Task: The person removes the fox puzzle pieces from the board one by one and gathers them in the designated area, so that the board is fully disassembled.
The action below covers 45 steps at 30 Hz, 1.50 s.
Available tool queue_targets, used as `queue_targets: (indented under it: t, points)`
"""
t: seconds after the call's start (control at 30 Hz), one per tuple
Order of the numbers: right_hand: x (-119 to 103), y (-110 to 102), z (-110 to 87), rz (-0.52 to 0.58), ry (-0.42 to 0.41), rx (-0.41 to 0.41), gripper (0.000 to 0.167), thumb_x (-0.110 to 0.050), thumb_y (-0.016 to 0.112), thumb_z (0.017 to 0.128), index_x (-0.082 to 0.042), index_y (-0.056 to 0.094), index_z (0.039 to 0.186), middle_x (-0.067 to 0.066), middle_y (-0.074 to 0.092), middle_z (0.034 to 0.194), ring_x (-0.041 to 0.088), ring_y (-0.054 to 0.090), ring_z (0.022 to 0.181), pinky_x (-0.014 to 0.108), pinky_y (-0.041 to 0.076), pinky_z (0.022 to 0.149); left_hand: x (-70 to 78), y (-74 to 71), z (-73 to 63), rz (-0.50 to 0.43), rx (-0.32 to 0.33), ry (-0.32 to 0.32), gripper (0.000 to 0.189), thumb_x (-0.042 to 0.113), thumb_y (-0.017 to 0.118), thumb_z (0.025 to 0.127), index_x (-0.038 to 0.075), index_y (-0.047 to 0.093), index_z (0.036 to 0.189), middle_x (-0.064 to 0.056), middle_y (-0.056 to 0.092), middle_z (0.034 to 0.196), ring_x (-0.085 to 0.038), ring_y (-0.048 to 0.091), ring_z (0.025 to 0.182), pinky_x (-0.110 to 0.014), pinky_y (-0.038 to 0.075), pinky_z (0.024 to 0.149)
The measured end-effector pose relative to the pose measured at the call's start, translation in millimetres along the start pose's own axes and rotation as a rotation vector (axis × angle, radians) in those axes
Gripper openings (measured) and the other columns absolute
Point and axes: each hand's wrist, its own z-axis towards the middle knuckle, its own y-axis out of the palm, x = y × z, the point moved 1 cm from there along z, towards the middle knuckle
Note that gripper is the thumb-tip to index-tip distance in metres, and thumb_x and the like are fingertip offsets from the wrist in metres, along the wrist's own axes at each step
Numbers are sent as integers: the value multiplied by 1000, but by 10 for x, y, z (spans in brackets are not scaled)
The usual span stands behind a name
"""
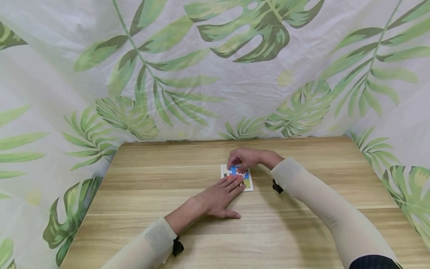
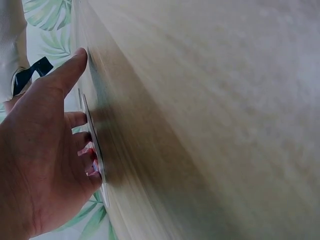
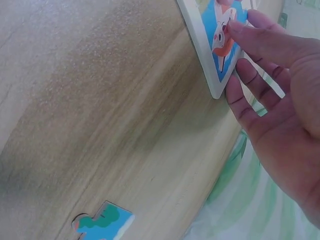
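Note:
A small jigsaw puzzle (image 1: 249, 183) with a white frame and a bright cartoon picture lies on the wooden table. My left hand (image 1: 221, 198) rests over its near part with fingers straight and thumb spread to the side; the left wrist view shows the fingertips on the board. Bent over the far edge is my right hand (image 1: 246, 157), its index finger and thumb down at the picture. In the right wrist view the thumb (image 3: 240, 31) overlaps an orange-and-white animal face (image 3: 224, 40). I cannot tell whether the right fingers pinch a piece. White backing shows at the puzzle's upper left.
A loose blue-and-green puzzle piece (image 3: 105, 222) lies on the table in the right wrist view. The wooden table (image 1: 161, 175) ends at the back against a leaf-patterned cloth (image 1: 188, 93). Both forearms reach in from the near side.

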Motion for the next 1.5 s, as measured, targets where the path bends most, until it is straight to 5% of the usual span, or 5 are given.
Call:
queue_targets:
  t: [0.8,1.5]
  points:
    - [14,92,-83,43,4,105,33,7,80,88,-10,77,116,6,68,107,22,63,100,40,55,91,-7,5,13,-44,22,-3,98,76,48,99,12,26,169,-11,14,178,-27,12,165,-45,19,132]
    - [62,157,-150,195,29,183,31,7,79,89,-6,80,117,4,77,109,13,68,96,29,58,86,-2,-4,-4,-55,22,7,98,76,47,100,11,23,170,-12,12,178,-27,9,165,-45,18,132]
